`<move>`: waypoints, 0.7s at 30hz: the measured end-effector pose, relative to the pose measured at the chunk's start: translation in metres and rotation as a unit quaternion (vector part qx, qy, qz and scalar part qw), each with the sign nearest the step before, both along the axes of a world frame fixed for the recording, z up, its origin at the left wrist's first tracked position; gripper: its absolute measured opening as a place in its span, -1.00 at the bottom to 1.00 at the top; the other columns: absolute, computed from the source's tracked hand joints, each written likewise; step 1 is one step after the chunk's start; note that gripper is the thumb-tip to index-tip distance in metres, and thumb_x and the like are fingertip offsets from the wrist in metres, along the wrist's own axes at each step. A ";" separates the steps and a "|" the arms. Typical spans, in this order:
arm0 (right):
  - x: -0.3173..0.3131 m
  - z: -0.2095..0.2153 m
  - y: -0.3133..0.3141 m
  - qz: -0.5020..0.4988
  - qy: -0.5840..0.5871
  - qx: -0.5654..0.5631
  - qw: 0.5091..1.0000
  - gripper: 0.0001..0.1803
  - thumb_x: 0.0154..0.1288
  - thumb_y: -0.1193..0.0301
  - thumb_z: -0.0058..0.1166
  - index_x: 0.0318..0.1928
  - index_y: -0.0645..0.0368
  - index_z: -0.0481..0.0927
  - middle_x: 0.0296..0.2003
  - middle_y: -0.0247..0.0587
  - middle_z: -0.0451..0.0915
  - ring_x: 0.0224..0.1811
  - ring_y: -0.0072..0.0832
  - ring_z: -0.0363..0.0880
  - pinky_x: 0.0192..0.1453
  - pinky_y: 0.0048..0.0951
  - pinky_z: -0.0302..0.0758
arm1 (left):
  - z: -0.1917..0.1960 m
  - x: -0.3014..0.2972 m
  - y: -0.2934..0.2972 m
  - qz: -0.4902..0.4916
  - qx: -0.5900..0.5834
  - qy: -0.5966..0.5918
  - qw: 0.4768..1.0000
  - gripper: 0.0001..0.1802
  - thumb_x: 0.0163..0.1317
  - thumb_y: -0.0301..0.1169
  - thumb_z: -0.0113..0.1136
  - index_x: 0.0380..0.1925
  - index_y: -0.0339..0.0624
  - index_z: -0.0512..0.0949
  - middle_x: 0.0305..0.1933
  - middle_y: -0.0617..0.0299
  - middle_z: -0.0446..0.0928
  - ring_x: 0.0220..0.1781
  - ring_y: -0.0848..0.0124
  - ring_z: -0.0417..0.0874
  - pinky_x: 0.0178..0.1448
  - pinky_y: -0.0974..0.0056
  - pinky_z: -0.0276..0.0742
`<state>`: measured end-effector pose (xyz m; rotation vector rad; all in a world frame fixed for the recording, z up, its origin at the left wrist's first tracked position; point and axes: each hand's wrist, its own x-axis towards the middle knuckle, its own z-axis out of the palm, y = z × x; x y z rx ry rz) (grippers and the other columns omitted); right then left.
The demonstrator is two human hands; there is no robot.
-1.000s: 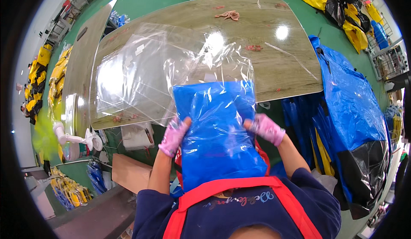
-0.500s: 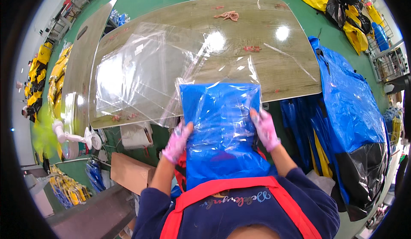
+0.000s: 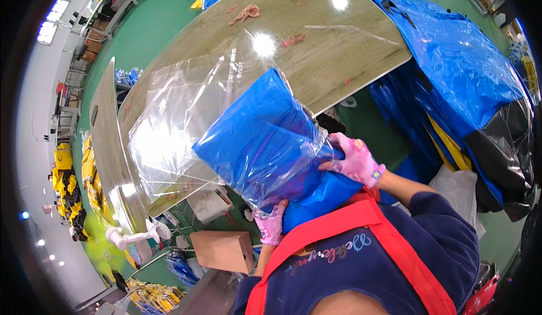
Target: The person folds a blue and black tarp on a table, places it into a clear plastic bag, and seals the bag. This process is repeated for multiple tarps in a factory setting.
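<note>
Between the person's apron (image 3: 333,222) and the near edge of the worktop (image 3: 361,49), a folded blue bundle (image 3: 254,137) sits slantwise in a clear bag (image 3: 317,144), its far end reaching out over the worktop; whether it rests on the surface or is only held above it cannot be told. The right hand (image 3: 354,158) is closed on the gathered film and the bundle's edge at the right side, thumb on top. The left hand (image 3: 271,223) holds the lower left edge, its thumb laid over the film; its other fingers are hidden, so how firmly it grasps cannot be told. Most of the bundle lies inside the film, while a bulging blue part near the apron looks uncovered. The step in hand therefore seems to be working the bundle fully into its bag, well advanced but not finished. The next move would call for both hands to keep hold of the bag's mouth, draw the film back over the bulging part and tuck that in, without tearing the thin plastic. More clear plastic (image 3: 164,109) lies on the worktop beyond the bundle's left corner, with a crumpled pink cloth (image 3: 246,14) farther off.
</note>
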<state>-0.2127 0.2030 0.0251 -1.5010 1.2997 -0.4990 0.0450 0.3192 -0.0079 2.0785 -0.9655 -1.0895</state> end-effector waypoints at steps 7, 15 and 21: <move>-0.023 -0.035 -0.053 0.076 -0.057 -0.006 0.995 -0.23 0.11 -0.21 0.23 0.03 0.25 0.53 -0.22 0.05 0.64 -0.16 -0.17 0.63 -0.08 -0.27 0.53 | -0.040 0.074 0.004 -0.223 -0.015 0.144 0.964 -0.27 0.10 -0.31 0.42 0.23 -0.29 0.31 0.13 0.04 0.51 0.10 0.29 0.57 0.16 0.20 0.51; -0.006 -0.034 -0.032 0.189 -0.192 0.201 0.942 -0.07 0.09 0.18 0.42 0.37 0.26 0.23 0.26 -0.06 0.42 0.27 -0.30 0.42 0.39 -0.25 0.31 | -0.023 0.054 -0.021 -0.107 -0.065 0.147 0.981 -0.23 0.18 -0.21 0.25 0.35 -0.26 0.24 0.30 0.08 0.37 0.28 0.26 0.41 0.38 0.21 0.27; 0.022 -0.012 -0.053 0.228 -0.289 0.156 0.917 -0.09 0.14 0.27 0.38 0.39 0.29 0.14 0.28 -0.07 0.36 0.30 -0.34 0.35 0.37 -0.31 0.32 | -0.007 0.096 -0.059 0.113 -0.052 0.328 0.936 -0.39 0.39 -0.01 0.04 0.24 -0.23 0.37 0.10 0.13 0.54 -0.04 0.36 0.60 0.01 0.27 0.57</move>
